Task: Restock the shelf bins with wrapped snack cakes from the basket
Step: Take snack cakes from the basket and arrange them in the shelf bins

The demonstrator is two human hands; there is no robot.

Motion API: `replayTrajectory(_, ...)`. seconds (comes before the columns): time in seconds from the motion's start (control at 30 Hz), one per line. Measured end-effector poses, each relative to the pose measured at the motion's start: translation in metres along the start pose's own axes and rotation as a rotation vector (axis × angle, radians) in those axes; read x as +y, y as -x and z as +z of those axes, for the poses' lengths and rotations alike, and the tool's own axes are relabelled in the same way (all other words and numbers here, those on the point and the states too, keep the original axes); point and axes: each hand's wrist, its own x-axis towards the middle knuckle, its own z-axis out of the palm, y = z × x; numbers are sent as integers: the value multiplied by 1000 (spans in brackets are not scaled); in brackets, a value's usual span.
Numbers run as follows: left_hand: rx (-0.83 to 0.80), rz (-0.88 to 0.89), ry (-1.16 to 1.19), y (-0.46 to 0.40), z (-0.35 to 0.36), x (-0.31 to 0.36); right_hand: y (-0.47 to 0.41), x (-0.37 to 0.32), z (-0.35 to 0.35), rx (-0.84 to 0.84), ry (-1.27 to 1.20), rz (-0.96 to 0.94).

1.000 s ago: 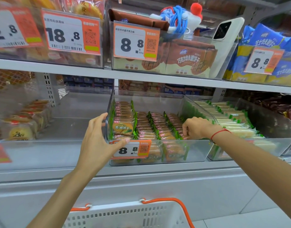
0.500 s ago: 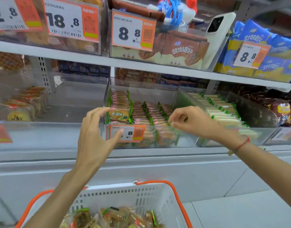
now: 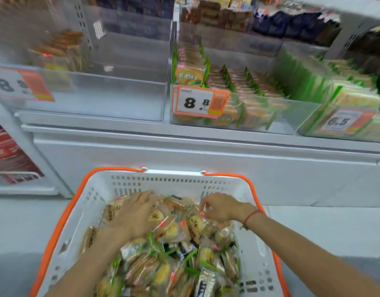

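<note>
The shelf (image 3: 184, 133) now sits high in the view, where half a second ago it filled the frame, and the basket (image 3: 62, 228), then only a strip at the bottom, takes up the whole lower half. Three clear bins show on the shelf: the left bin (image 3: 99, 99) nearly bare, the middle bin (image 3: 292, 112) holding four rows of green-edged cakes behind an 8.8 tag (image 3: 198, 102), the right bin (image 3: 313, 116) packed with pale packs. Both hands have left the middle bin and come down into the basket. The cakes (image 3: 180, 249) lie heaped there, too many and too blurred to count. The left hand (image 3: 131, 215) rests flat on the heap, fingers spread and straight, gripping nothing. The right hand (image 3: 221, 207) has its fingers curled over a wrapper at the far end of the heap; whether it pinches one, I cannot tell.
</note>
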Motion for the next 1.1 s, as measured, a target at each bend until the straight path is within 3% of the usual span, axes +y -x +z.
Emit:
replayTrajectory(0.13, -203, -101, 59, 8, 43, -30, -18, -14, 52, -36, -104, -37)
replayTrajectory(0.27, -97, -136, 169, 14, 59, -37, -22, -24, 79, -156, -163, -48)
replayTrajectory(0.33, -82, -155, 176, 14, 60, -35, -21, -28, 79, -51, -184, 2)
replayTrajectory(0.47, -84, -165, 217, 8, 57, -31, -29, -39, 65, 409, -150, 61)
replayTrajectory(0.53, -67, -121, 205, 3, 55, -25, -41, -42, 56, 455, -175, 68)
replayTrajectory(0.67, -91, -40, 173, -6, 57, -11, -67, -45, 56, 309, -80, 31)
replayTrajectory(0.77, -90, -72, 274, -7, 60, -13, -72, -44, 64, 317, -14, 27)
replayTrajectory(1.1, 36, -164, 981, -18, 7, 20, -7, -17, -17, 44, -646, 12)
